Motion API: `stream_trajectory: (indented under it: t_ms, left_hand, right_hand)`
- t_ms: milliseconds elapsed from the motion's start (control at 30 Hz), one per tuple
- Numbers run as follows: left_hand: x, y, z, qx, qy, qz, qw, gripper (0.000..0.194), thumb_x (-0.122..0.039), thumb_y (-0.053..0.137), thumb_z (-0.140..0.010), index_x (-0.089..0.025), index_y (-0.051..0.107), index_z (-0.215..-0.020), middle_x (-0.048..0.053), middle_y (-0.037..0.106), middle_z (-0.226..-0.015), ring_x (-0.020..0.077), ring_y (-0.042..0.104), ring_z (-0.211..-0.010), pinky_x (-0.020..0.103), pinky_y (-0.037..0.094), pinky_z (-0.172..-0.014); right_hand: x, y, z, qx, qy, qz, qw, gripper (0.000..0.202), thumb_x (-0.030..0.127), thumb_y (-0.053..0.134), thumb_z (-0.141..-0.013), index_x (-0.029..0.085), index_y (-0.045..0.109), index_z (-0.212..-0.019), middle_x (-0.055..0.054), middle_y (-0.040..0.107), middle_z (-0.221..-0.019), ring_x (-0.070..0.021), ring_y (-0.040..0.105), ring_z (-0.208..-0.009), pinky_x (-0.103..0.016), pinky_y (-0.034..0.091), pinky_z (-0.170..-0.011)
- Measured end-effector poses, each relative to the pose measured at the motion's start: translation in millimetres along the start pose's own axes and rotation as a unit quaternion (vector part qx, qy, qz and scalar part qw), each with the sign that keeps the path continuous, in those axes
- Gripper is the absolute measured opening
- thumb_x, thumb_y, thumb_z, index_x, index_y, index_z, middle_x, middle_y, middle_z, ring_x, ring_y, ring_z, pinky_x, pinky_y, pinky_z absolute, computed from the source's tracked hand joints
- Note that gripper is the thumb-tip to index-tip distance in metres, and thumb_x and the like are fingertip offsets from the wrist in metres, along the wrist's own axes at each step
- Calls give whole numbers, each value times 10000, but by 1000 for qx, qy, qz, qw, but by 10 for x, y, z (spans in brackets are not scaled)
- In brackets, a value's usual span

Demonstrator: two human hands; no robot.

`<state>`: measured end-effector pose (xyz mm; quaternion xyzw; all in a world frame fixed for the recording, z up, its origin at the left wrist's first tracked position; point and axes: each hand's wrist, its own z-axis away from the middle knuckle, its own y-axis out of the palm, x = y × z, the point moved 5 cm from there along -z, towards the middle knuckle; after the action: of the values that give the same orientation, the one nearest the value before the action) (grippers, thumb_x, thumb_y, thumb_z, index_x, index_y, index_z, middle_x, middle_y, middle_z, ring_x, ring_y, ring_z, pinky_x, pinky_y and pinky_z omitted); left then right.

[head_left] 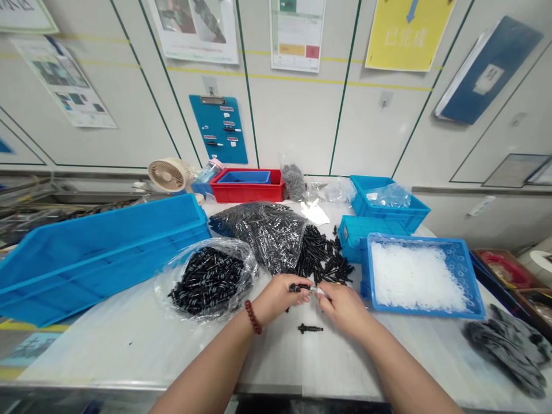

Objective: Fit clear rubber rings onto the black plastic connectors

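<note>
My left hand [280, 296], with a beaded bracelet at its wrist, is closed on a black part [301, 287] held sideways over the table. My right hand [342, 305] pinches a small whitish piece [318, 291] at the right end of that part. Below my hands a single black part [310, 328] lies on the white table [276, 362]. Just behind them is a loose pile of black parts [321, 253], spilling from a dark plastic bag [267, 230]. A clear bag of black parts with pale rings [209, 280] stands left of my left hand.
A blue bin of small white rings [418, 276] stands at the right, with grey gloves [509, 345] beside it. Long blue bins [103, 253] fill the left side. A red bin [248, 192], a fan [168, 174] and another blue bin [392, 207] line the back.
</note>
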<state>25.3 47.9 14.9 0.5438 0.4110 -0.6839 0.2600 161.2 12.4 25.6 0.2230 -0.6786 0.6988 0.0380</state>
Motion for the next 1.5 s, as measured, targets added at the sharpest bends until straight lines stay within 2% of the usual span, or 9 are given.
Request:
stream_trajectory:
  t_ms: [200,767,1000,1200,1500]
  left_hand:
    - [-39,-25,12,-23,-5,19,1000,292,-355,614,-715,-122,676,-880,56,684,-750,152,634,-658,230,519,-592]
    - [-75,-33,28,-25,11,16,1000,251,-326,601,-733,-116,667,-853,59,678,-724,163,640,-670,251,535,-607]
    - [-70,-51,24,-30,14,13,999,258,-337,604,-735,-115,661,-855,61,679,-732,163,638,-665,266,541,-618]
    - [-71,-32,28,-26,21,14,999,250,-337,595,-737,-122,668,-842,54,680,-749,157,643,-673,241,539,-607]
    - [-80,-8,43,-16,31,-10,999,244,-343,585,-757,-137,674,-853,50,683,-799,150,642,-678,226,532,-612]
  right_hand:
    - [0,13,-19,0,-13,-17,1000,177,200,399,-839,180,560,-769,-13,589,-734,-124,487,-680,-228,209,-568]
    - [-19,-13,-7,-18,6,-1,1000,182,222,432,-823,184,547,-688,1,567,-656,-116,464,-617,-236,182,-544]
    - [-4,-1,-1,-16,-20,-21,999,182,201,397,-835,183,547,-734,-3,575,-701,-118,463,-651,-230,197,-562]
    - [-15,7,-11,-12,-2,-4,1000,184,216,421,-832,182,562,-718,-3,583,-684,-118,480,-636,-232,193,-548]
    - [-48,-2,-4,-32,47,45,997,273,345,455,-845,192,560,-646,-7,606,-651,-119,518,-616,-247,160,-512]
